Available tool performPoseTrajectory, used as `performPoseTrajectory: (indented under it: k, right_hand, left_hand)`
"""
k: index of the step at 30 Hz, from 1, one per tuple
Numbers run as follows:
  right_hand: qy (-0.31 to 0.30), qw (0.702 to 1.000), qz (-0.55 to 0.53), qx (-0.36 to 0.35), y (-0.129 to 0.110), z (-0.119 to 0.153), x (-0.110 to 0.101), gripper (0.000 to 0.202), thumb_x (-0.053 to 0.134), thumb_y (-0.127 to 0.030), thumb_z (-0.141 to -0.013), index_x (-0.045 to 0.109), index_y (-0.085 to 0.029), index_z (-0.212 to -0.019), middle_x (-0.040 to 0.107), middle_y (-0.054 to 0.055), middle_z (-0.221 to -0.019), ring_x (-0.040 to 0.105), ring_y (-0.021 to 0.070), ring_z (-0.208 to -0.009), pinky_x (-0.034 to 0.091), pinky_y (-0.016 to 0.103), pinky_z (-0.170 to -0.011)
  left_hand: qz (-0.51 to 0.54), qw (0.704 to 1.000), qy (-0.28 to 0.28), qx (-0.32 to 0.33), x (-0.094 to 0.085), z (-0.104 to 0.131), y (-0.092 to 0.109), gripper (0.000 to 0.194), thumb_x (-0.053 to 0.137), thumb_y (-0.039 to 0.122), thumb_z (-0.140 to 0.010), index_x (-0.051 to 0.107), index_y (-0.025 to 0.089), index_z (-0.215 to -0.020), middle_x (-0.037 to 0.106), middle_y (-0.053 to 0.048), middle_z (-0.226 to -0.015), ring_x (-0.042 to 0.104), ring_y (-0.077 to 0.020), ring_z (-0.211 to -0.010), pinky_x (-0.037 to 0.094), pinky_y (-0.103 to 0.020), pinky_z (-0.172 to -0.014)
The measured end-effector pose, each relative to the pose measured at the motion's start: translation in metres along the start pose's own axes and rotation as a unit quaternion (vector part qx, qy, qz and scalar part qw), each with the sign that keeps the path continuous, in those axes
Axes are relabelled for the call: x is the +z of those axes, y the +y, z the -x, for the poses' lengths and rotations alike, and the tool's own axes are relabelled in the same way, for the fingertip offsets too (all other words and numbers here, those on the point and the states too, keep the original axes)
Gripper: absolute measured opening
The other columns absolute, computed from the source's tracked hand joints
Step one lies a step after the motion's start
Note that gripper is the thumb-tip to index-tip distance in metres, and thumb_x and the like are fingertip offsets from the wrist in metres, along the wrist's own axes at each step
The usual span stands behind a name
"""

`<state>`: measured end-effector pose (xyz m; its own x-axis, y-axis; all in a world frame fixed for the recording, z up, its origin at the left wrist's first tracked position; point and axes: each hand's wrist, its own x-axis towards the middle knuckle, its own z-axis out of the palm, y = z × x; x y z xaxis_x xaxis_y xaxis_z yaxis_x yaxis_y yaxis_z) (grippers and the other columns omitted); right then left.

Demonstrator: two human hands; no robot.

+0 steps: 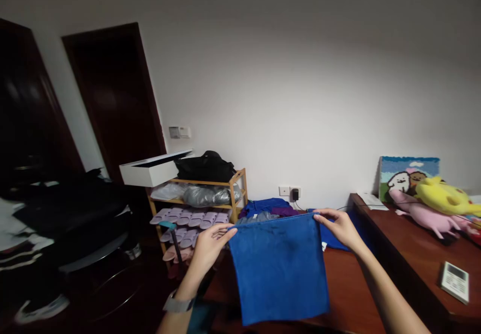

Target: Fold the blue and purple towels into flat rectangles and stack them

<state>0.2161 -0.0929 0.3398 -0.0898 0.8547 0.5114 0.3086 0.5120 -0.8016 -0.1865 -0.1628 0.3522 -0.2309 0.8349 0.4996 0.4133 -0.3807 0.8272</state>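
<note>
Blue cloth [280,269] at bottom center of frame, stretched between two hands, hanging down as a rough square. Left hand [210,246] pinches its top left corner, thumb and fingers clamped on the edge; gray wristband [179,303] on that wrist. Right hand [340,226] pinches the top right corner the same way. Hands well apart, top edge fairly taut, dark patches on the fabric. Behind the cloth, lower center: brown table [349,279] with a pile of clothes [268,208]. Center left: wooden rack [233,189] with lilac slippers [197,218], black bag [208,167] and white box [137,175] on top. Right side: desk [406,233] with yellow plush toy [445,196], pink plush toy [424,216], picture [421,165], small white device [455,281]. Lower left: another person's shoe [43,310], dark and blurry around it.
</note>
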Motion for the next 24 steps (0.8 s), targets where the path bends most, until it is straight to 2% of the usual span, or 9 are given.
performPoseTrajectory:
  k: [7,13,18,24]
  right_hand:
    - [0.013,0.999,0.023,0.019,-0.004,0.027,-0.023,0.04,0.07,-0.063,-0.081,0.081,-0.028,-0.097,0.079,0.005,-0.108,0.072,0.03,-0.105,0.057,0.042,-0.095]
    - [0.034,0.998,0.05,0.009,-0.007,0.046,-0.033,0.04,0.068,-0.062,-0.082,0.081,-0.029,-0.098,0.079,0.005,-0.108,0.072,0.0293,-0.106,0.059,0.039,-0.091]
    - [0.06,0.997,0.055,-0.006,-0.011,0.059,-0.038,0.041,0.067,-0.064,-0.083,0.082,-0.028,-0.096,0.08,0.006,-0.105,0.073,0.03,-0.101,0.061,0.038,-0.085]
    - [0.074,0.996,0.054,-0.021,-0.01,0.066,-0.044,0.04,0.068,-0.063,-0.083,0.082,-0.028,-0.098,0.079,0.006,-0.108,0.073,0.0306,-0.103,0.061,0.041,-0.093]
  left_hand:
    - [0.014,0.999,-0.045,-0.003,0.015,-0.002,0.008,0.04,0.085,0.055,-0.064,0.08,0.021,-0.083,0.082,-0.008,-0.084,0.077,-0.0271,-0.078,0.064,-0.036,-0.074]
    - [0.009,0.997,-0.077,0.007,0.017,-0.002,0.011,0.039,0.085,0.054,-0.064,0.08,0.02,-0.083,0.081,-0.007,-0.079,0.076,-0.0258,-0.076,0.062,-0.034,-0.071]
    - [0.015,0.997,-0.08,0.015,0.018,0.004,0.014,0.036,0.087,0.051,-0.063,0.08,0.02,-0.08,0.081,-0.007,-0.079,0.076,-0.026,-0.074,0.062,-0.034,-0.07]
    - [0.004,0.994,-0.105,0.017,0.022,0.007,0.013,0.035,0.086,0.051,-0.067,0.08,0.02,-0.082,0.08,-0.006,-0.079,0.075,-0.0246,-0.074,0.061,-0.032,-0.069]
